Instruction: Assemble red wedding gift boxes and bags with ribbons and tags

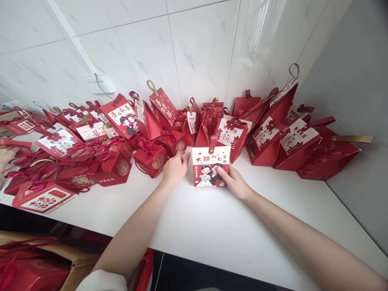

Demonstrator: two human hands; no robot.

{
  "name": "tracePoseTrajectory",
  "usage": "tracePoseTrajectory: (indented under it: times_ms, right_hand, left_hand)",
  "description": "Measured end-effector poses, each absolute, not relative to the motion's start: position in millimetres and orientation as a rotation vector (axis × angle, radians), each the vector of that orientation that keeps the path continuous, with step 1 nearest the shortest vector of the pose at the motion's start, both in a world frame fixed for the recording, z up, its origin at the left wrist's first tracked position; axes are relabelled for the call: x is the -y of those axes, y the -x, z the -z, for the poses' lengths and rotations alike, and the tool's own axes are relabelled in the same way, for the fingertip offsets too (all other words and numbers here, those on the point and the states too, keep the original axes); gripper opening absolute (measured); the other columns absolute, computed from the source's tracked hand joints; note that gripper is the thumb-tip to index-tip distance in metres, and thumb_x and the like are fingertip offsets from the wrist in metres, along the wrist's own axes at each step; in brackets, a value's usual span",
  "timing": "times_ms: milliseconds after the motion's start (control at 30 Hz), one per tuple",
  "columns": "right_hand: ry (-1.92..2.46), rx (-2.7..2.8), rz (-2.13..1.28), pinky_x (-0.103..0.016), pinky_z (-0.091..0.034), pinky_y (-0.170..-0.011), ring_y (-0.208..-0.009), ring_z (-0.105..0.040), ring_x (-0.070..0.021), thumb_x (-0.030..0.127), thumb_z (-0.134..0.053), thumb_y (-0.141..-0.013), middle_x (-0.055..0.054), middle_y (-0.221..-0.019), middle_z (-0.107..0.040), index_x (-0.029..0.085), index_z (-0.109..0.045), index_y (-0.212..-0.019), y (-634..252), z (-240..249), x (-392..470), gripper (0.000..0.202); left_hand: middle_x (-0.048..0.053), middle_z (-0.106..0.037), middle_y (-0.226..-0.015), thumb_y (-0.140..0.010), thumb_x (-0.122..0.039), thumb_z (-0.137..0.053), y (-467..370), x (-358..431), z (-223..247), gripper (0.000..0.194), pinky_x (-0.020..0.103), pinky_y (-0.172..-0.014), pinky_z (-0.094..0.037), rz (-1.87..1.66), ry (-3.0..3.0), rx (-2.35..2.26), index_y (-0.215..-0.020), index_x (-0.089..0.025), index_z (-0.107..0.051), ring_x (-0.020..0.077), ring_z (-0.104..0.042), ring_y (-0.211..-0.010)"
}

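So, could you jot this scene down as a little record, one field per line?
Right hand: holds a red-and-white box with a cartoon couple
Left hand: apart from that box, close to a small red box with a round gold emblem; contact unclear
Surface: white table
Toward the wall: many red gift boxes, crowded together
Left edge: another person's hand, partly cut off
Lower left: cardboard box, red things inside

White table (pixel 194 226), red boxes (pixel 147 159) (some beribboned)
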State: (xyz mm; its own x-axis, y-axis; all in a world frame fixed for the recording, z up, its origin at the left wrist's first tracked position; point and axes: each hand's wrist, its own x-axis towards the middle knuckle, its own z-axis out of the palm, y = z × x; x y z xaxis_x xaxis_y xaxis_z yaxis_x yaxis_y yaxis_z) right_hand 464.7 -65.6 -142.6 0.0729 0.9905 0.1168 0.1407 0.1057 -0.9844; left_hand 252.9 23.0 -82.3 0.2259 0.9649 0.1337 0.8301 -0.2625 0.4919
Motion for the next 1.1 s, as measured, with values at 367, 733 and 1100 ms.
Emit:
tracePoseTrajectory:
  times_ms: [367,733,1100]
  right_hand:
    - [1.090,1.030,-0.918,-0.038,-0.056,-0.084,-0.107,-0.063,-0.0236,0.049,-0.065,-0.085,-0.006,-0.136,-0.054,0.030,-0.043,-0.119,-469,138,62,0.045]
    - [0.935,1.168,-0.966,-0.035,-0.049,-0.092,-0.105,-0.059,-0.0200,0.046,-0.055,-0.093,-0.002,-0.115,-0.061,0.026,-0.055,-0.091,-475,145,53,0.021]
    - [1.037,1.207,-0.904,-0.035,-0.050,-0.088,-0.097,-0.061,-0.0207,0.053,-0.052,-0.093,-0.001,-0.106,-0.065,0.026,-0.054,-0.093,-479,146,53,0.026]
  left_hand:
    - [0.009,-0.066,-0.123,-0.086,-0.056,-0.056,-276,-11,113,0.053,0.037,-0.093,-0.050,-0.776,-1.662,-0.899,-0.126,-0.021,-0.053,0.0261,-0.064,-0.109]
    - [0.010,-0.064,-0.124,-0.092,-0.052,-0.049,-267,-33,120,0.048,0.037,-0.106,-0.039,-0.730,-1.559,-0.626,-0.121,-0.015,-0.061,0.0256,-0.056,-0.120]
    - [0.010,-0.060,-0.130,-0.092,-0.051,-0.050,-260,-35,113,0.045,0.037,-0.106,-0.040,-0.692,-1.728,-0.662,-0.115,-0.016,-0.067,0.0260,-0.054,-0.121]
